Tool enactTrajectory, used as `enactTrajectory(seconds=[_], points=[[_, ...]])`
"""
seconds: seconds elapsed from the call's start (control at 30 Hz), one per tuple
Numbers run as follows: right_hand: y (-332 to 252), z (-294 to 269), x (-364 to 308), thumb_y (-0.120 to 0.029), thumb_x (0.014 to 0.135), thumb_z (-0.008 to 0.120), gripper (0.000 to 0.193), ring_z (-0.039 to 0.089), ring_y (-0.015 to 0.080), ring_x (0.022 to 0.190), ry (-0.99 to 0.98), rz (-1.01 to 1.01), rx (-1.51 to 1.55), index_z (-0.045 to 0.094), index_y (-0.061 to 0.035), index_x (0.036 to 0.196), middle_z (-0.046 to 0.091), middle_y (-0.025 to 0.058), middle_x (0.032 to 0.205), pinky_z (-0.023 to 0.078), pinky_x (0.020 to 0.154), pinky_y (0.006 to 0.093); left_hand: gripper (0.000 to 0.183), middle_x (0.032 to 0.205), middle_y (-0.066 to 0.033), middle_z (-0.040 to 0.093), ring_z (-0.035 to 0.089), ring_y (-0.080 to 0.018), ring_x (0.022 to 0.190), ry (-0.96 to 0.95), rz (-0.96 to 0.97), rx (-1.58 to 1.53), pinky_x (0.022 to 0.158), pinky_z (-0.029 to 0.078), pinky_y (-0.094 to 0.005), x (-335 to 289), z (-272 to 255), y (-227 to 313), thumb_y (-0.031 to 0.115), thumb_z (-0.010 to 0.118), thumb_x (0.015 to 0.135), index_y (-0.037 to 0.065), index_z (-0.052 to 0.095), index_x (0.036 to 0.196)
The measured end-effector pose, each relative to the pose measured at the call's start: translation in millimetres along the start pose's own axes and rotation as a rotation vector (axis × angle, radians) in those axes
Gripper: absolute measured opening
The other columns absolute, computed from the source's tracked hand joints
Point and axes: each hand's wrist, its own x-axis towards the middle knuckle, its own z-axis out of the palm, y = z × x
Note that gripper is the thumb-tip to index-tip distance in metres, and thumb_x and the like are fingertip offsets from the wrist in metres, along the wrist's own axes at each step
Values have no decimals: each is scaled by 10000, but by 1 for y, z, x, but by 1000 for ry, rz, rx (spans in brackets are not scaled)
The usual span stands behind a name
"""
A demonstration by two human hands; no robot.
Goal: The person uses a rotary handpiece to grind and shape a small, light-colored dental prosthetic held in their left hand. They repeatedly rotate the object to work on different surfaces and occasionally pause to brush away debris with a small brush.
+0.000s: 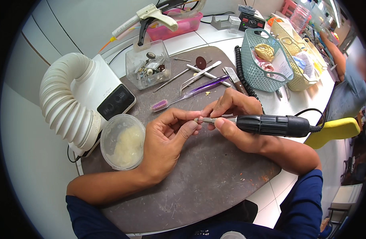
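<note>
My right hand [243, 135] is closed around a black and silver rotary handpiece [270, 125], its cord trailing off to the right. The handpiece's slim metal tip points left. Between the thumb and fingertips of my left hand [165, 135] sits a tiny yellowish piece [196, 120], largely covered by the fingers. The tip meets or nearly meets this piece; contact cannot be told. Both hands are together above the grey work mat [199, 175]. Just beyond them lies a purple toothbrush [195, 92], and a round clear tub [125, 143] of pale material stands beside my left wrist.
A white machine with a ribbed hose [67, 99] stands at left. Behind the mat are a clear box [145, 81] of small parts, metal hand tools [201, 75] and a pink bin [187, 27]. Blue [266, 81] and cream baskets [300, 83] stand at right, near another person [350, 89].
</note>
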Motion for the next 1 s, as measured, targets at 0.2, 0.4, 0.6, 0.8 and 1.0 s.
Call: enactTrajectory(seconds=[0.2, 0.4, 0.6, 0.8, 1.0], points=[[2, 0, 0, -89, 862, 622, 158, 702, 211, 931, 4, 7, 13, 551, 42, 910, 686, 175, 930, 562, 853, 338, 206, 1099, -89, 651, 627, -118, 972, 1, -29, -3, 865, 515, -252, 0, 0, 1, 55, 632, 954, 5, 607, 1152], [6, 1, -1, -86, 860, 622, 159, 704, 217, 929, 19, -5, 76, 548, 45, 912, 687, 178, 928, 565, 855, 344, 175, 1062, -87, 649, 623, -121, 975, -1, -16, -16, 870, 517, -258, 0, 0, 0, 47, 616, 962, -1, 581, 1127], [4, 1, 0, -84, 870, 625, 154, 707, 219, 933, -1, 13, 65, 553, 43, 918, 696, 183, 948, 565, 846, 338, 163, 1045, -102, 663, 633, -126, 965, 9, -18, -24, 885, 526, -263, 0, -1, 0, 50, 618, 962, -23, 591, 1106], [2, 1, 0, -81, 867, 629, 147, 710, 213, 927, 4, 22, 47, 558, 40, 911, 701, 179, 945, 565, 836, 330, 156, 1077, -88, 651, 624, -120, 982, -5, -35, -12, 860, 516, -260, -1, -2, 0, 40, 620, 958, 13, 584, 1108], [4, 1, 0, -76, 855, 634, 149, 711, 208, 910, 22, 14, 53, 562, 44, 905, 702, 178, 933, 569, 825, 329, 152, 1071, -90, 655, 629, -121, 981, -13, -28, 4, 864, 513, -259, 1, -2, 0, 46, 612, 965, 13, 581, 1110]])
